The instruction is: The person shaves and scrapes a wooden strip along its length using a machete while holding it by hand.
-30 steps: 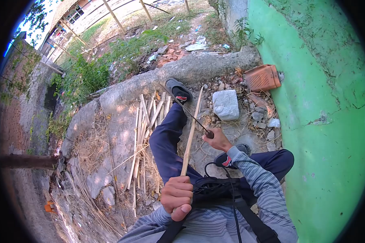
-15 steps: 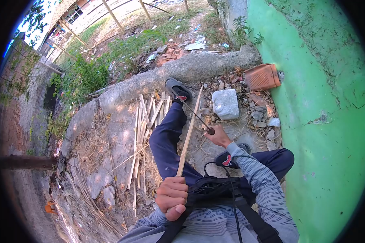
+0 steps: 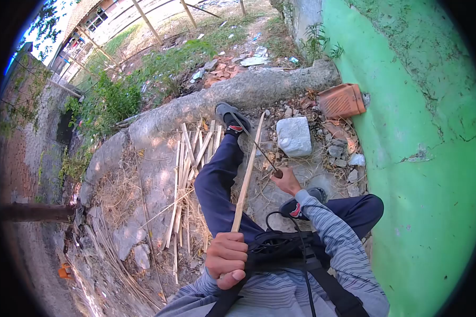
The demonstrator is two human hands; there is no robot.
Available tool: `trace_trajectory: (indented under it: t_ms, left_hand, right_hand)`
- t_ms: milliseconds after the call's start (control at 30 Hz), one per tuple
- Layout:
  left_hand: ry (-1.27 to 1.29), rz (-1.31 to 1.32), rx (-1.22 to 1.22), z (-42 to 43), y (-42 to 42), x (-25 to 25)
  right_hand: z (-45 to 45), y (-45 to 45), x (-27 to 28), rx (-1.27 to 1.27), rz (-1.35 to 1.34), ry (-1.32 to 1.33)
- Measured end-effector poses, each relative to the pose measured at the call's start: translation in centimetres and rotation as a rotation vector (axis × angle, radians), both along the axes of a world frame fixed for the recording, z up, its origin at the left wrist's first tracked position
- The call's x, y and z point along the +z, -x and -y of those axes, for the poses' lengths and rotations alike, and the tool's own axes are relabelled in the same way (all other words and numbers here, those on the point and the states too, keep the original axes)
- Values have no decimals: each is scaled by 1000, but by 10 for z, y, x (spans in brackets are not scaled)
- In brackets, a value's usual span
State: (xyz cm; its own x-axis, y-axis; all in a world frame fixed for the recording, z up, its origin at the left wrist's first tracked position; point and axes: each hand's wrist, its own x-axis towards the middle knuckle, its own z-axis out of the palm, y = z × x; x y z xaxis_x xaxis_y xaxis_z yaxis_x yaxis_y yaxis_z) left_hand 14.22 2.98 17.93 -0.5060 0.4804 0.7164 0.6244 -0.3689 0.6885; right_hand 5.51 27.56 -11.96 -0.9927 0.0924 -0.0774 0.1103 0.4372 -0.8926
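Note:
My left hand [image 3: 226, 260] is wrapped round the lower end of a long, pale wooden strip [image 3: 247, 177], whose tapered tip points away from me. My right hand [image 3: 287, 182] grips the dark handle of a knife [image 3: 267, 160]. Its thin, dark blade slants up and left, crossing the strip near its upper part; whether they touch I cannot tell. To the left of my outstretched leg, a pile of similar split strips [image 3: 181, 182] lies on the ground.
A pale stone block [image 3: 294, 137] sits beyond my right hand. An orange roof tile [image 3: 342, 101] leans by the green wall [image 3: 407, 211]. A low concrete ledge [image 3: 195, 103] curves ahead past my foot. Rubble and dry fibres lie around.
My right hand has moved slightly right and down with the knife. My left hand has shifted slightly left since the first frame, still holding the strip.

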Motion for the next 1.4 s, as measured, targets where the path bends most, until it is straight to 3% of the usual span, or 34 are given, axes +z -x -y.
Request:
trace_trajectory:
  t_ms: [167, 333, 467, 833, 1100, 1167, 1233, 1400]
  left_hand:
    - [-74, 13, 42, 2, 4, -1]
    - [-75, 33, 33, 0, -1, -1]
    - [-96, 40, 77, 2, -1, -3]
    - [-428, 51, 433, -4, 13, -4]
    - [-364, 123, 541, -5, 25, 8]
    - [-303, 94, 560, -5, 28, 12]
    - [-150, -3, 508, -6, 32, 12]
    - [-164, 65, 417, -20, 34, 4]
  right_hand:
    - [5, -3, 15, 150, -30, 83]
    - [-18, 31, -70, -48, 125, -29]
    - [-18, 23, -65, -56, 114, -41]
    - [-4, -66, 17, 143, 45, 162]
    - [-28, -54, 91, 219, 81, 178]
    - [-24, -53, 138, 220, 120, 408]
    - [-22, -51, 157, 290, 46, 381]
    - [-2, -56, 185, 463, -109, 204]
